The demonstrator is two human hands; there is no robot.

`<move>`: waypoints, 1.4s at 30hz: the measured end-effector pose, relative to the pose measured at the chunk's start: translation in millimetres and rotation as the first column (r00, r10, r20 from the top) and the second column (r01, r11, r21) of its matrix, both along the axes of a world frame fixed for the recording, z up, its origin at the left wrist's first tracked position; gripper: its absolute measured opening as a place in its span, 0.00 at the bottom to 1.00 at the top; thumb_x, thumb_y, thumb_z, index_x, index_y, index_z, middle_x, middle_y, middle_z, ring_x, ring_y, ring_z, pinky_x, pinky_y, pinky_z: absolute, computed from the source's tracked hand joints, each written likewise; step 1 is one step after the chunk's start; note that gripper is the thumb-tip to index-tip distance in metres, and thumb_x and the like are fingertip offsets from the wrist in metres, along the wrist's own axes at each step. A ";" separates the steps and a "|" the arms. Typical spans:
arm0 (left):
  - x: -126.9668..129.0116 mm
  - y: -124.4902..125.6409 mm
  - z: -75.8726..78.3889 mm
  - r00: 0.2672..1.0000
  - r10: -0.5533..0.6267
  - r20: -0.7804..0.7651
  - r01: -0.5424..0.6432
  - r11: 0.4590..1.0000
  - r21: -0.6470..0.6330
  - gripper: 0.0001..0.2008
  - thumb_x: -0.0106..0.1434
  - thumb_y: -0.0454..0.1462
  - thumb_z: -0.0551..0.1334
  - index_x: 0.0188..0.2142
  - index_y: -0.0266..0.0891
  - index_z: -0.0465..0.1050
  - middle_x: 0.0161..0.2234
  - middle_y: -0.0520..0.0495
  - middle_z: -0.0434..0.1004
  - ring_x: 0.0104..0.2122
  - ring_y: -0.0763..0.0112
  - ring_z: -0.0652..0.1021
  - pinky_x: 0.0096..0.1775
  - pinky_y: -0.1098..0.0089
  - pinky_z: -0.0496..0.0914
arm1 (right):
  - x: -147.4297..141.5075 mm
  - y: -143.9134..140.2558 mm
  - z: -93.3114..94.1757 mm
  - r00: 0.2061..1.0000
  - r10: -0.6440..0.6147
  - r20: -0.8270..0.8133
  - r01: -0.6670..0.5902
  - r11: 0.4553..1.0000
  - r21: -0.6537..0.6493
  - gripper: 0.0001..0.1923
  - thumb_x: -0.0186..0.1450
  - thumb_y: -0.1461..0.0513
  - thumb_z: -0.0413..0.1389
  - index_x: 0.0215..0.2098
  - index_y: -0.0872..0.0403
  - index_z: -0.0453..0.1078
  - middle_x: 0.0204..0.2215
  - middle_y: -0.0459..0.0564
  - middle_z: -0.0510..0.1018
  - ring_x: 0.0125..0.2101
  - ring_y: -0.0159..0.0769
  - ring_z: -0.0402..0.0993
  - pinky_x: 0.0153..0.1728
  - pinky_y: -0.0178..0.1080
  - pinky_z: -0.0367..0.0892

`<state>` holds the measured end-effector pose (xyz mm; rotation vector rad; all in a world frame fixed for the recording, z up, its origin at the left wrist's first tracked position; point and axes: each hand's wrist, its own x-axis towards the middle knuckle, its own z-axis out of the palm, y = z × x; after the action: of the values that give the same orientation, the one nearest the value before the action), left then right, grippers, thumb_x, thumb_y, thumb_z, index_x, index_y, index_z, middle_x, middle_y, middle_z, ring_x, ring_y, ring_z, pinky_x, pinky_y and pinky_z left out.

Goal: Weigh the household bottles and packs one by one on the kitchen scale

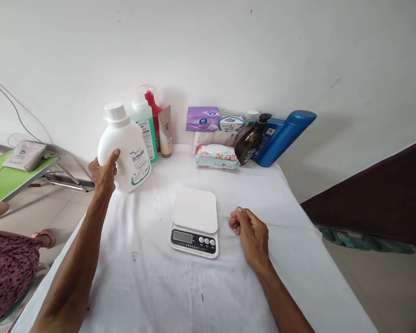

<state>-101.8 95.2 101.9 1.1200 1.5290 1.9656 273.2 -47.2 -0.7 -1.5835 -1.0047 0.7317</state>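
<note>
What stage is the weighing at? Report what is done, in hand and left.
Done: nothing visibly weighed; the scale has a bare platform and a blank-looking display. In hand: the left hand grips the white detergent bottle, tilted, left of the scale; the right hand rests loosely closed on the cloth beside it. Left: the bottle is not on the scale, and the other bottles and tissue packs line the wall.

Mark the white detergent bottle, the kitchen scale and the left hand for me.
white detergent bottle [133, 150], head view, on its front just above the label.
kitchen scale [195, 210], head view, middle of its white weighing plate.
left hand [104, 175], head view, back of the hand gripping the bottle.
</note>
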 end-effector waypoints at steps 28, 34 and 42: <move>131.0 -78.0 43.1 0.808 -0.561 0.179 0.571 0.821 -0.003 0.29 0.46 0.49 0.78 0.16 0.41 0.58 0.15 0.59 0.50 0.16 0.82 0.55 0.21 0.71 0.51 | 1.6 -2.4 -1.2 0.993 0.012 -0.117 -0.009 1.000 0.026 0.35 0.67 0.31 0.54 0.31 0.53 0.74 0.23 0.49 0.76 0.25 0.36 0.70 0.27 0.38 0.66; 145.0 -77.9 35.7 0.791 -0.588 0.165 0.597 0.802 -0.005 0.28 0.47 0.47 0.77 0.16 0.41 0.58 0.14 0.58 0.52 0.16 0.82 0.55 0.21 0.71 0.50 | 0.4 -2.0 0.5 0.990 -0.018 -0.138 0.025 0.999 0.044 0.40 0.67 0.28 0.47 0.30 0.54 0.74 0.22 0.50 0.76 0.24 0.37 0.70 0.27 0.39 0.66; 135.5 -73.8 22.8 0.760 -0.641 0.112 0.641 0.767 0.036 0.31 0.48 0.52 0.78 0.16 0.41 0.58 0.14 0.58 0.52 0.16 0.81 0.55 0.20 0.71 0.51 | 0.2 -1.4 0.1 0.994 -0.014 -0.113 0.020 0.998 0.052 0.40 0.67 0.28 0.48 0.30 0.54 0.75 0.21 0.51 0.77 0.23 0.37 0.71 0.26 0.39 0.66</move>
<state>33.7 21.4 124.8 1.2820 0.9006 1.5068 273.4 -48.7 -0.6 -1.4869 -0.9201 0.7674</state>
